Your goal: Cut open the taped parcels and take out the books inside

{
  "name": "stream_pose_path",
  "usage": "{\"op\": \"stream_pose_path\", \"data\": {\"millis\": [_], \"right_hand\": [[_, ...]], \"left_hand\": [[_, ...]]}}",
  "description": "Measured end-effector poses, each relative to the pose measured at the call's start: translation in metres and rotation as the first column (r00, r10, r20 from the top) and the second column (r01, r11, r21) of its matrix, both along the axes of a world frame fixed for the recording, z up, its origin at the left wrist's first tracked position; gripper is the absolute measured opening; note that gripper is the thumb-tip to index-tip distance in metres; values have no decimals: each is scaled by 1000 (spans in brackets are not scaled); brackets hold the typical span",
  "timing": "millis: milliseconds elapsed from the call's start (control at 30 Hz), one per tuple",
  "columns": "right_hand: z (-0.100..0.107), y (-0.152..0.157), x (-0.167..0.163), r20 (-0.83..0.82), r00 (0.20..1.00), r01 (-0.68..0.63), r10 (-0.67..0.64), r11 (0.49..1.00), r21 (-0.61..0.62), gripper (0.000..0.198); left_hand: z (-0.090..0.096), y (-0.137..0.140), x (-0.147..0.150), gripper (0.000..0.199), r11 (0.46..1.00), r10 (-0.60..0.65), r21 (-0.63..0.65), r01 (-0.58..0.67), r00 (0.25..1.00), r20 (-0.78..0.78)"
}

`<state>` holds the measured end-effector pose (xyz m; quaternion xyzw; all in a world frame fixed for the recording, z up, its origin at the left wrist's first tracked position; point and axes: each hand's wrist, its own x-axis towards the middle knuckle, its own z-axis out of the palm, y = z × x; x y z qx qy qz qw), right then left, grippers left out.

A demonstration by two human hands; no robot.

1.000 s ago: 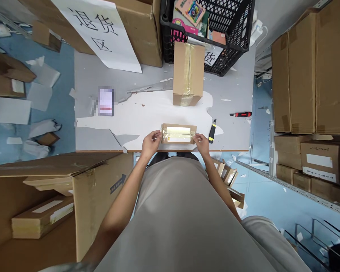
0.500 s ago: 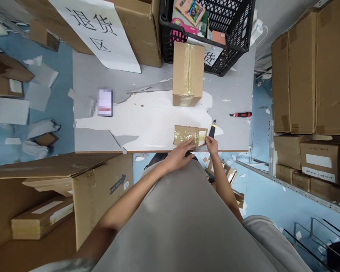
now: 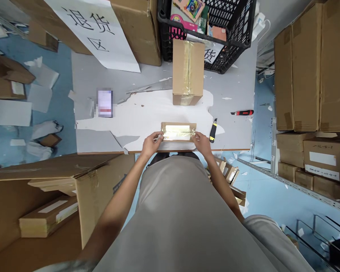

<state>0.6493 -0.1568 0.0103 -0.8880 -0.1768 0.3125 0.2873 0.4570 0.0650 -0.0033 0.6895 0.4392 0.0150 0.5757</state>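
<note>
A small cardboard box (image 3: 178,132) with a pale label and shiny tape on its upper face lies near the front edge of the table. My left hand (image 3: 152,144) grips its left end, fingers closed on the corner. At the opposite end, my right hand (image 3: 201,143) holds the box with thumb and fingers pinched together. Just right of that hand lies a black and yellow utility knife (image 3: 213,131). A larger taped cardboard box (image 3: 188,71) stands farther back on the table.
A red and black utility knife (image 3: 243,113) lies at the table's right side. Behind are a black plastic crate (image 3: 238,41) with colourful packets and a carton bearing a paper sign (image 3: 102,36). A big open carton (image 3: 102,185) stands at front left; stacked cartons (image 3: 306,75) line the right.
The small box has turned so its label now faces up, and it sits slightly farther left. My left hand has moved from its top to its left end; my right hand has shifted left with it.
</note>
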Motion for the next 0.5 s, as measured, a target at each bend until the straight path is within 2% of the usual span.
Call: {"op": "stream_pose_path", "data": {"millis": [133,267,333,400,500], "right_hand": [[40,29,-15,36,968,-243,248,965,-99,30],[83,60,-41,20,898,-437,439,897,-65,34],[100,79,-61,-10,842,-538,539,841,-47,41],[111,98,-85,-38,754,-657,656,754,-26,50],[113,122,-118,-61,658,-753,751,656,-48,59]], "left_hand": [[-20,8,-4,19,989,143,30,-143,989,-22],[-32,20,-17,23,959,248,164,-231,964,-91],[-39,31,-27,25,945,288,198,-258,947,-140],[-47,43,-37,28,942,314,187,-280,931,-186],[-56,54,-45,30,945,321,144,-295,922,-217]]}}
